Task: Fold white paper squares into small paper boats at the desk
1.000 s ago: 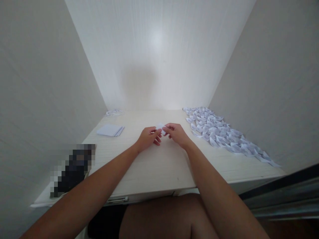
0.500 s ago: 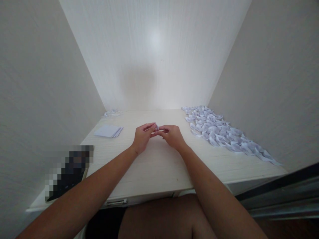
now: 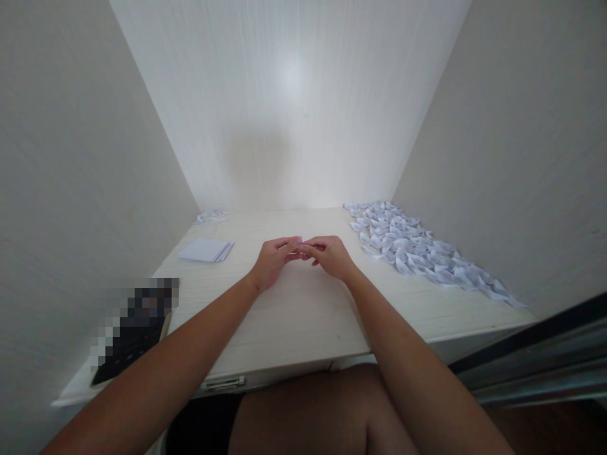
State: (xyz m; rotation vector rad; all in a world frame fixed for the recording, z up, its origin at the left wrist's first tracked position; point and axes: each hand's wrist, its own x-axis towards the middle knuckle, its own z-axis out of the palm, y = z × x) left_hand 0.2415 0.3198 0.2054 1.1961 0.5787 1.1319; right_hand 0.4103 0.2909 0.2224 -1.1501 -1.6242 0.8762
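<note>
My left hand point(image 3: 272, 259) and my right hand point(image 3: 331, 254) meet fingertip to fingertip above the middle of the pale wooden desk point(image 3: 294, 309). Both pinch together around a small white piece of paper, which their fingers hide almost wholly. A long heap of folded white paper pieces point(image 3: 417, 249) runs along the desk's right side, close to my right hand. A small stack of flat white paper sheets point(image 3: 206, 250) lies to the left of my left hand.
White walls close the desk in on the left, back and right. A blurred-out dark object point(image 3: 135, 328) rests at the desk's front left corner. A small white tangle point(image 3: 212, 215) sits at the back left. A drawer handle point(image 3: 222, 382) shows under the front edge.
The small paper showed plainly between my fingers a second ago. My hands have since closed together over it and it is nearly hidden. They have stayed in the same spot.
</note>
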